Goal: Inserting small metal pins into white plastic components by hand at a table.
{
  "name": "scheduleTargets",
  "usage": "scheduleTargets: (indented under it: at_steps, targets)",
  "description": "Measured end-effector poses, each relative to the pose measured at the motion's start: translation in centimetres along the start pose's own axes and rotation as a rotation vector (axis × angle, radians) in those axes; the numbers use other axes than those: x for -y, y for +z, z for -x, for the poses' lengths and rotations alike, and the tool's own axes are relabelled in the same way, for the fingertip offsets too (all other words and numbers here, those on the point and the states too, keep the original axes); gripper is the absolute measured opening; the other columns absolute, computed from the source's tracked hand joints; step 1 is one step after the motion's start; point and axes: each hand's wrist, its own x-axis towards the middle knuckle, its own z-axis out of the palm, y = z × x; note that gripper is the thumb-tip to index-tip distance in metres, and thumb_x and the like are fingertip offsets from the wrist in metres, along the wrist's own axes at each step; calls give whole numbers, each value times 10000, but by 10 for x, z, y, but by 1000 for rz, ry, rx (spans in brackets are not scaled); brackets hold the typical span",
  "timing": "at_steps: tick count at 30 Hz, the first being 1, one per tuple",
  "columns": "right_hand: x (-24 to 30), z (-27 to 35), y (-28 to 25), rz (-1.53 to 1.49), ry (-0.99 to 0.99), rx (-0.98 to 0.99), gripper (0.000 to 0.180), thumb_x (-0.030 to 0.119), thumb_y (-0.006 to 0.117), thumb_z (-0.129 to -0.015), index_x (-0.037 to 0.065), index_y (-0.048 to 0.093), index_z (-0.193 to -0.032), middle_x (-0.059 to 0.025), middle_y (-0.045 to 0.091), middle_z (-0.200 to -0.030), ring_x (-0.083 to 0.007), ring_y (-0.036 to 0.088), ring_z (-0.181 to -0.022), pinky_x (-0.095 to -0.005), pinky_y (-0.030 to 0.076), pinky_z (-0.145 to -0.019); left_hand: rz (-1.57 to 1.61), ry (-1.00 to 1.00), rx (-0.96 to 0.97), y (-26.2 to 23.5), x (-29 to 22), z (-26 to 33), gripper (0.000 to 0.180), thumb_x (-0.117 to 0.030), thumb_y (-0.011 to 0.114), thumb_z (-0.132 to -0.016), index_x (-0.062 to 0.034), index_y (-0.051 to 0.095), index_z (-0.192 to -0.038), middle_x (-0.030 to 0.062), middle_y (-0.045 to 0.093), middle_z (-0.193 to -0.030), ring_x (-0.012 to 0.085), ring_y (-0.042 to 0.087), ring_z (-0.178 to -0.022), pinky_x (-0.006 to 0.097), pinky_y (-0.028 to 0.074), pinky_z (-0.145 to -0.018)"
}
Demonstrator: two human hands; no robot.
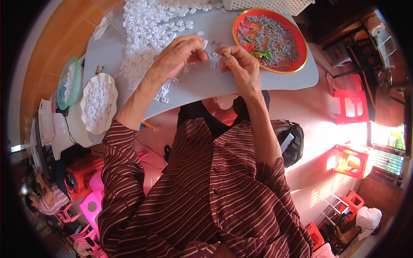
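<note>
Above the pale tiled floor point(309, 129), smooth grey table point(107, 51) bears heaped glossy white ovals point(146, 26); the left hand point(183, 53) pinches one white oval point(205, 44), the right hand point(243, 66) something tiny, unidentifiable.

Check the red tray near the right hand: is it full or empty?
Partly full: small grey pieces cover much of the red tray, though coloured patches of its bottom show between them.

Small informal workshop
Small white plastic pieces point(144, 26) heaped on a grey tabletop point(107, 51), a round red tray point(302, 43) of small grey parts point(279, 38), red plastic stools point(352, 93).
</note>
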Motion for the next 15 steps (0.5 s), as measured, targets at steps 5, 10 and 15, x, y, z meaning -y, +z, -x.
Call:
scheduleTargets:
  at_steps: [5,10,15]
  targets:
    - [-3,-1,-2,-148,-42,16,122,117,577,-904,1,593,-937,-29,612,-845,-71,546,-712,-221,468,-638,-18,-197,182,18,4,-1,220,-203,514,-849,-4,593,-899,84,613,-793,140,576,-720,271,457,-677]
    - [-6,-1,-3,-117,-69,15,136,131,552,-922,1,570,-956,-36,620,-864,-74,548,-710,-221,466,-655,-152,-51,143,30,10,3,227,-187,523,-859,15,591,-936,69,616,-816,135,579,-733,260,457,-690]
    - [-3,0,-3,-236,-33,-23,141,141,548,-923,4,559,-954,-43,596,-863,-81,539,-712,-230,464,-673,-244,220,-104,45,24,14,188,-113,561,-857,3,570,-1005,60,621,-844,131,592,-784,263,462,-714]
